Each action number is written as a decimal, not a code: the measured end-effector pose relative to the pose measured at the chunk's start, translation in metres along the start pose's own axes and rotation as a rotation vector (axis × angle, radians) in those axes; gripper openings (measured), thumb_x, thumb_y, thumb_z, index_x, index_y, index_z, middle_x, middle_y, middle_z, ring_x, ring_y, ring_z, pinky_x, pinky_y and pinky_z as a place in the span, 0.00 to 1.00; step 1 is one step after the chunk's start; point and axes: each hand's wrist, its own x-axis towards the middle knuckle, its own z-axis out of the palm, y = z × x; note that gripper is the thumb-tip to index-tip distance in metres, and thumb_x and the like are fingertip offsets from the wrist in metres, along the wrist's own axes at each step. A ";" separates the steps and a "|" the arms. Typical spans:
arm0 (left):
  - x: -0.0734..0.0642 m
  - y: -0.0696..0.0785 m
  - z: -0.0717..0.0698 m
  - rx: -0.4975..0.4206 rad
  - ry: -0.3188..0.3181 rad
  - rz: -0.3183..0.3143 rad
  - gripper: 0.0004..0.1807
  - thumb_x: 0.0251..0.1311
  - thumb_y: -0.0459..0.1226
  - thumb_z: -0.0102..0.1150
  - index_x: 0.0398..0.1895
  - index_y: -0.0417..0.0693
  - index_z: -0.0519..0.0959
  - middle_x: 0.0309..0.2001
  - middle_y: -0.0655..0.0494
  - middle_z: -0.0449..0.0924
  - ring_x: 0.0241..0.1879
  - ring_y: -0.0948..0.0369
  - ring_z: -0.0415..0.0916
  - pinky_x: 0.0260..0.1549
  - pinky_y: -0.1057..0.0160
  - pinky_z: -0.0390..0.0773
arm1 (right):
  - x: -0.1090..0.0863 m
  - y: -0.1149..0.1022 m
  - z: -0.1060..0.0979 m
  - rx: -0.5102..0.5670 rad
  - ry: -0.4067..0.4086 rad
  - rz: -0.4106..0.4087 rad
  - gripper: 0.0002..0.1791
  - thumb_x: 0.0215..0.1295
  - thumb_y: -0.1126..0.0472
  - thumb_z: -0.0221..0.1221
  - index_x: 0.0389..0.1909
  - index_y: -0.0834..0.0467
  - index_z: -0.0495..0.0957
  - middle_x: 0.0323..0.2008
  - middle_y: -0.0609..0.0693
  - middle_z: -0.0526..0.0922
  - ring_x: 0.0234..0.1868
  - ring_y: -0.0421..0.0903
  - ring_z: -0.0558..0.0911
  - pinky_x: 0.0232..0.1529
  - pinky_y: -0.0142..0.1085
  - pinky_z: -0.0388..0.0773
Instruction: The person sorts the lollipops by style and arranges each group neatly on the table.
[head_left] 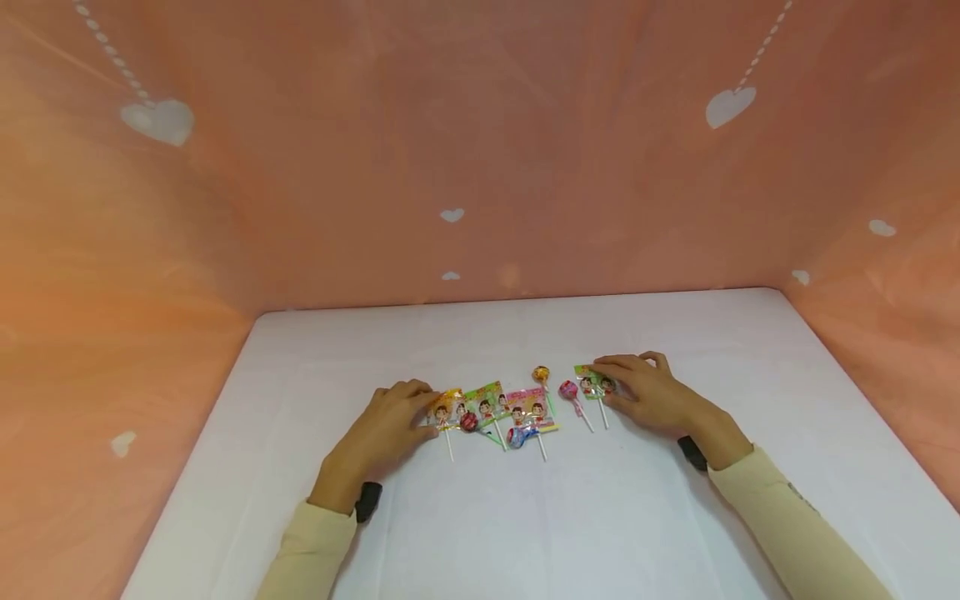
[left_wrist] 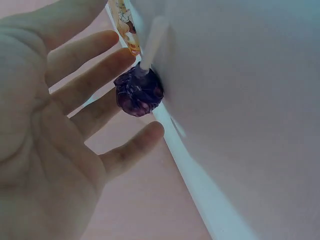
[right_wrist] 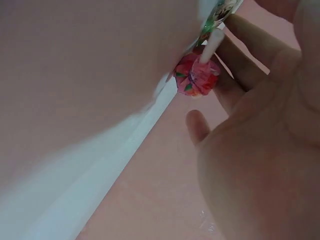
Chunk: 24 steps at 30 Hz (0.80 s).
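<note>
My left hand (head_left: 386, 427) touches the left edge of a lollipop in an orange flat wrapper (head_left: 446, 412). Its fingers look spread and fairly straight in the left wrist view, beside a dark purple round lollipop (left_wrist: 139, 95) with a white stick. On the right, my right hand (head_left: 654, 398) rests its fingers on a lollipop in a green flat wrapper (head_left: 588, 383). A red-pink round lollipop (right_wrist: 196, 75) shows by those fingers in the right wrist view; the hand hides it in the head view.
Between the hands lie another green-wrapped lollipop (head_left: 486, 402), a pink-wrapped one (head_left: 528, 407), and round lollipops in dark red (head_left: 468, 422), blue (head_left: 517, 437), orange (head_left: 541, 375) and pink (head_left: 568, 390). All are on a white table (head_left: 510, 525) enclosed by peach cloth (head_left: 510, 167).
</note>
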 end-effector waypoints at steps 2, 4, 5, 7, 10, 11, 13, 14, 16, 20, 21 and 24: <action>0.001 0.002 0.001 0.002 0.007 0.004 0.30 0.59 0.46 0.68 0.63 0.43 0.77 0.62 0.49 0.76 0.65 0.50 0.71 0.65 0.41 0.66 | -0.002 0.000 0.001 -0.006 0.004 0.001 0.29 0.68 0.52 0.61 0.69 0.53 0.71 0.69 0.55 0.71 0.69 0.54 0.69 0.64 0.55 0.52; 0.002 0.003 0.002 0.017 0.020 0.006 0.30 0.59 0.47 0.69 0.62 0.43 0.77 0.61 0.50 0.77 0.63 0.50 0.72 0.63 0.41 0.67 | -0.002 0.000 0.002 -0.004 0.019 -0.005 0.29 0.68 0.53 0.61 0.69 0.53 0.71 0.68 0.55 0.72 0.69 0.54 0.69 0.63 0.55 0.53; 0.002 0.004 0.002 0.022 0.020 0.001 0.30 0.58 0.48 0.69 0.62 0.44 0.78 0.61 0.50 0.77 0.63 0.50 0.72 0.62 0.41 0.68 | -0.002 -0.001 0.002 -0.001 0.023 -0.007 0.29 0.68 0.53 0.61 0.68 0.52 0.72 0.68 0.55 0.72 0.69 0.54 0.69 0.62 0.55 0.53; 0.004 0.006 0.002 0.042 0.017 -0.009 0.31 0.58 0.49 0.68 0.62 0.44 0.78 0.61 0.51 0.77 0.62 0.51 0.72 0.61 0.42 0.68 | -0.002 -0.002 0.001 0.003 0.025 -0.009 0.29 0.67 0.53 0.62 0.68 0.52 0.72 0.68 0.55 0.73 0.69 0.54 0.69 0.62 0.55 0.53; 0.007 0.007 0.002 0.071 -0.001 -0.022 0.32 0.58 0.50 0.68 0.63 0.44 0.77 0.62 0.51 0.77 0.62 0.50 0.71 0.60 0.41 0.70 | 0.000 -0.004 0.001 0.002 0.021 -0.002 0.29 0.68 0.52 0.62 0.69 0.51 0.72 0.68 0.54 0.73 0.69 0.53 0.69 0.62 0.55 0.53; 0.007 0.008 0.001 0.073 -0.008 -0.027 0.32 0.58 0.50 0.68 0.63 0.43 0.77 0.62 0.51 0.77 0.62 0.50 0.70 0.60 0.41 0.70 | 0.001 -0.005 0.001 0.003 0.020 -0.001 0.29 0.68 0.52 0.61 0.68 0.51 0.72 0.68 0.54 0.73 0.69 0.53 0.69 0.62 0.55 0.53; 0.008 0.008 0.000 0.080 -0.020 -0.032 0.32 0.58 0.50 0.68 0.63 0.42 0.77 0.62 0.51 0.76 0.62 0.49 0.70 0.59 0.41 0.70 | 0.002 -0.007 0.001 0.002 0.020 0.003 0.29 0.68 0.52 0.61 0.68 0.52 0.72 0.67 0.54 0.73 0.69 0.53 0.70 0.62 0.55 0.54; 0.008 0.008 0.000 0.079 -0.025 -0.033 0.32 0.58 0.49 0.69 0.62 0.42 0.77 0.62 0.51 0.76 0.62 0.49 0.70 0.59 0.41 0.71 | 0.003 -0.008 0.001 -0.001 0.021 0.004 0.28 0.68 0.52 0.61 0.68 0.52 0.72 0.67 0.54 0.73 0.69 0.53 0.70 0.62 0.55 0.54; 0.007 0.006 -0.001 0.080 -0.032 -0.036 0.32 0.58 0.48 0.69 0.62 0.41 0.77 0.62 0.51 0.76 0.62 0.49 0.70 0.58 0.42 0.72 | 0.004 -0.009 0.001 -0.005 0.022 0.002 0.28 0.68 0.52 0.61 0.68 0.52 0.72 0.67 0.53 0.74 0.68 0.52 0.70 0.62 0.55 0.54; 0.003 0.004 -0.002 0.061 -0.034 -0.028 0.33 0.56 0.48 0.70 0.62 0.40 0.77 0.61 0.51 0.76 0.61 0.49 0.69 0.58 0.43 0.72 | 0.005 -0.011 0.002 -0.010 0.020 0.013 0.28 0.67 0.51 0.61 0.67 0.53 0.73 0.66 0.54 0.74 0.68 0.53 0.70 0.62 0.55 0.54; 0.003 0.003 -0.002 0.054 -0.032 -0.026 0.33 0.56 0.48 0.71 0.62 0.40 0.78 0.61 0.51 0.76 0.61 0.49 0.69 0.58 0.44 0.71 | 0.005 -0.012 0.002 -0.009 0.020 0.013 0.28 0.67 0.51 0.61 0.67 0.53 0.73 0.66 0.54 0.74 0.68 0.53 0.70 0.62 0.55 0.54; 0.001 0.002 -0.003 0.029 -0.025 -0.025 0.33 0.55 0.47 0.72 0.61 0.39 0.78 0.58 0.51 0.76 0.59 0.50 0.69 0.59 0.45 0.71 | 0.006 -0.013 0.002 0.002 0.017 0.018 0.29 0.67 0.51 0.62 0.67 0.54 0.73 0.67 0.54 0.74 0.68 0.54 0.70 0.63 0.55 0.54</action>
